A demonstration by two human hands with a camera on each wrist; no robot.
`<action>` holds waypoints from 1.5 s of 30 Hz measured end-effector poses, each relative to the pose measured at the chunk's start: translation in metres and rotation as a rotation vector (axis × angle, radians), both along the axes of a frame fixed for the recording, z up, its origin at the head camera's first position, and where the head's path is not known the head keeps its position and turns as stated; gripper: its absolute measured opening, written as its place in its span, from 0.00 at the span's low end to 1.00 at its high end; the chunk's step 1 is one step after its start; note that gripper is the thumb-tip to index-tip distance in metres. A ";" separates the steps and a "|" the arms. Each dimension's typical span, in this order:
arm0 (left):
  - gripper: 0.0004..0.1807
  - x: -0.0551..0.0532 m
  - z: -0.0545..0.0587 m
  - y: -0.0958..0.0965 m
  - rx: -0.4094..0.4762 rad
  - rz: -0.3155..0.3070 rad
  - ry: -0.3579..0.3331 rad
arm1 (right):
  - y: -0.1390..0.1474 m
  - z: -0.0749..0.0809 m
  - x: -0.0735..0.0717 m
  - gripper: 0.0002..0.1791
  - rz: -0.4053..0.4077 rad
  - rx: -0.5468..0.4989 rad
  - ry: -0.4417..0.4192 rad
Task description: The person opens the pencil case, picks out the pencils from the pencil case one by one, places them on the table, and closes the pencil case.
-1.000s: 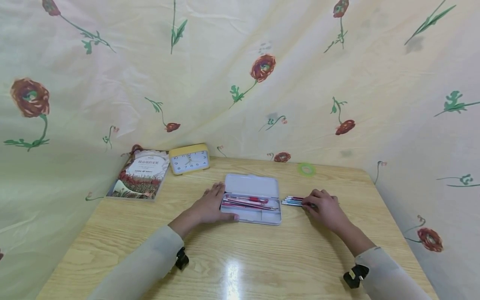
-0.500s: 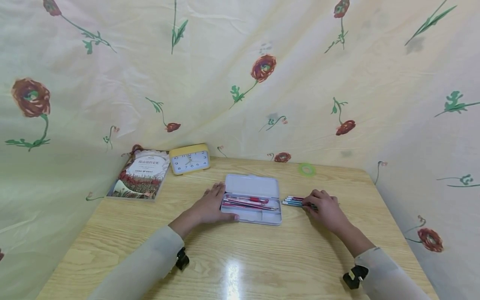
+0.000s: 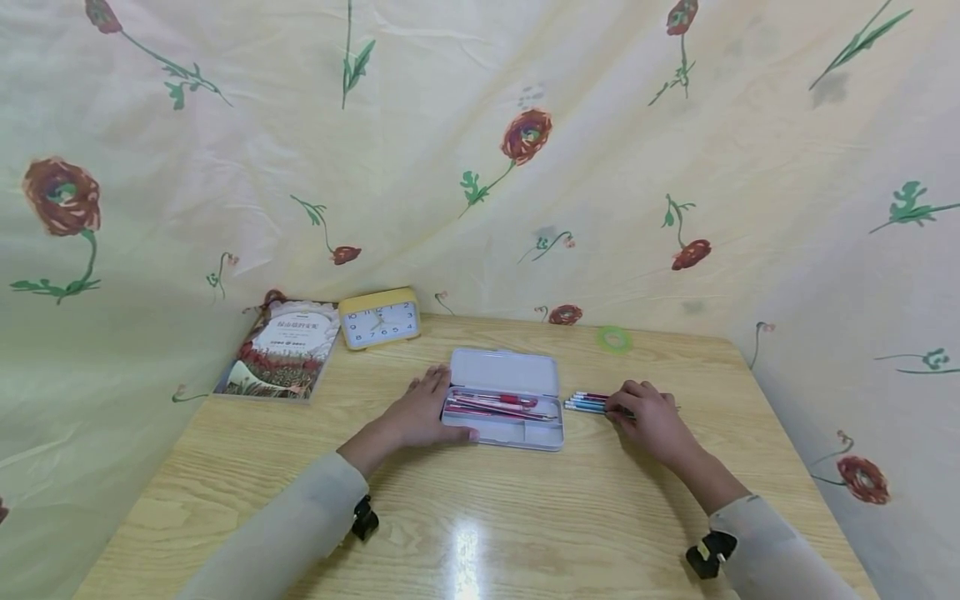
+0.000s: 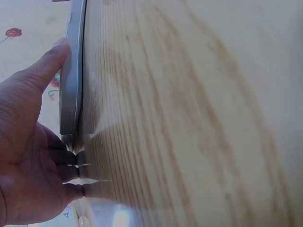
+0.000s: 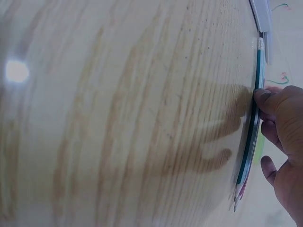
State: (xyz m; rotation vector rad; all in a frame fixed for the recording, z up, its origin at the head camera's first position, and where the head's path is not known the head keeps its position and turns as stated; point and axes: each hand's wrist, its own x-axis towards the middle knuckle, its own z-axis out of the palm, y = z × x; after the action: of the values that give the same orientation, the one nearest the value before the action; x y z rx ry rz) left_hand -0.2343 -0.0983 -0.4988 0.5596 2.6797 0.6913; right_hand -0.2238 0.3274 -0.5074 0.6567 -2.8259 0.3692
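Observation:
In the head view a pale pencil case point(image 3: 504, 360) lies with its lid raised, holding several red and pink pens and pencils point(image 3: 495, 407). My left hand point(image 3: 423, 414) rests at its left end, fingers spread, thumb along the front edge. The left wrist view shows that thumb point(image 4: 52, 59) straight against the case's side wall point(image 4: 72, 90). To the right of the case, several pencils point(image 3: 587, 402) with white eraser ends lie bunched together. My right hand point(image 3: 647, 417) pinches them around their middle. In the right wrist view the thumb presses a dark teal pencil point(image 5: 247, 151); its palm side partly hides the others.
A yellow alarm clock point(image 3: 381, 319) and a book point(image 3: 281, 350) stand at the back left. A green tape roll point(image 3: 614, 337) lies near the back edge. Flower-printed cloth point(image 3: 420, 167) hangs behind and beside the wooden table point(image 3: 525, 517).

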 end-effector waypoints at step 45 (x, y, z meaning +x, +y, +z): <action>0.72 -0.003 -0.003 0.000 0.005 0.006 0.005 | -0.130 0.010 -0.015 0.05 0.265 -0.061 -0.063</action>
State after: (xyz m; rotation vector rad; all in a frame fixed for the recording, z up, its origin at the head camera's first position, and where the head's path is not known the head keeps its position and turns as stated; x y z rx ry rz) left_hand -0.2370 -0.0981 -0.5016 0.5561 2.6863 0.6993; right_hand -0.2390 0.1969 -0.4979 1.0270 -2.7770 0.5271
